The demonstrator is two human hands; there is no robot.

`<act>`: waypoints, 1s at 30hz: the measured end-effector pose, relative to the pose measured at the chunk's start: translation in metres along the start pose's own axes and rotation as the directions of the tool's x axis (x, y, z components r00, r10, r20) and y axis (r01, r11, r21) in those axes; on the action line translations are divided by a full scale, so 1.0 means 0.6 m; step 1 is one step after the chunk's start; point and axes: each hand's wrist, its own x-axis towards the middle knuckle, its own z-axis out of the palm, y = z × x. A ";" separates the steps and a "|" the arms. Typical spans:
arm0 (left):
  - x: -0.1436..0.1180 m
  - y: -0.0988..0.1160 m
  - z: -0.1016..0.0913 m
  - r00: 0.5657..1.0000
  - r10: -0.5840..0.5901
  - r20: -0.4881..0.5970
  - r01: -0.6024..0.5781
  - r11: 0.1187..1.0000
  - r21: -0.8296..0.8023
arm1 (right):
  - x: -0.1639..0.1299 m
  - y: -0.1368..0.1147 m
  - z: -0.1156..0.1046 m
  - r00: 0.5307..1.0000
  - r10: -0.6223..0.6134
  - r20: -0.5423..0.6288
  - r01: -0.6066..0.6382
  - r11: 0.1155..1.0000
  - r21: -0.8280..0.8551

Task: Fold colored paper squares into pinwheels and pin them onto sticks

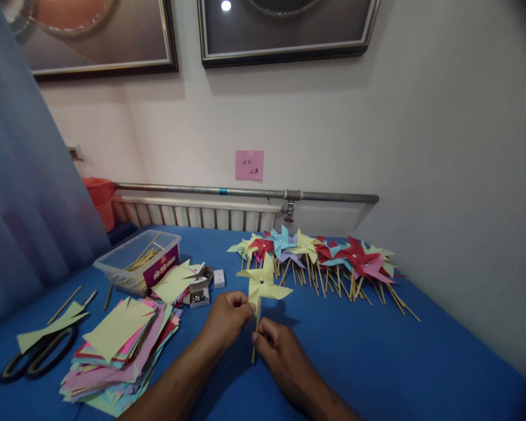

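Note:
A pale yellow paper pinwheel [269, 290] on a thin wooden stick stands upright in front of me, a round metal pin at its centre. My right hand [284, 356] is closed, pinching the stick low down between thumb and fingers. Higher up, my left hand [230, 318] is closed at the left side of the stick, its fingertips at the lower edge of the yellow paper. Whether they grip paper or stick is hard to tell. Beyond my hands lie many finished-looking pinwheels [307, 245] in red, blue, yellow and pink, their sticks pointing towards me.
Left of my arms are a stack of cut coloured paper [118, 330], black-handled scissors [55, 354] under a yellow sheet, and a clear plastic box [129, 263] of sticks. Small boxes of pins [199, 295] sit nearby. A radiator [201, 213] and pipe run behind the blue table [377, 356].

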 end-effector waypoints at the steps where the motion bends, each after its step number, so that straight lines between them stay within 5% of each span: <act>1: 0.001 -0.002 -0.002 0.999 0.028 -0.038 -0.027 0.999 0.029 | 0.000 -0.002 0.000 1.000 0.003 0.001 -0.003 1.000 -0.001; 6: 0.008 -0.004 -0.018 0.977 0.124 -0.171 -0.106 0.988 0.109 | -0.001 -0.009 -0.001 1.000 0.021 0.007 -0.021 1.000 -0.009; 13: 0.020 0.003 -0.036 0.955 0.092 -0.283 -0.112 0.992 -0.055 | 0.001 -0.005 0.002 1.000 0.018 0.013 -0.018 1.000 -0.005; 19: 0.020 0.006 -0.038 0.879 0.097 -0.466 -0.141 0.988 -0.061 | 0.002 -0.003 0.003 0.999 0.039 -0.001 -0.039 0.999 0.004; 25: -0.016 0.004 0.002 0.918 0.276 -0.284 -0.229 0.955 0.188 | 0.003 -0.004 0.002 0.998 0.041 -0.046 -0.039 0.999 0.025; 30: -0.025 -0.004 0.026 0.953 0.237 -0.187 -0.188 0.950 0.249 | 0.003 -0.003 0.002 0.999 0.022 -0.030 -0.019 0.997 0.079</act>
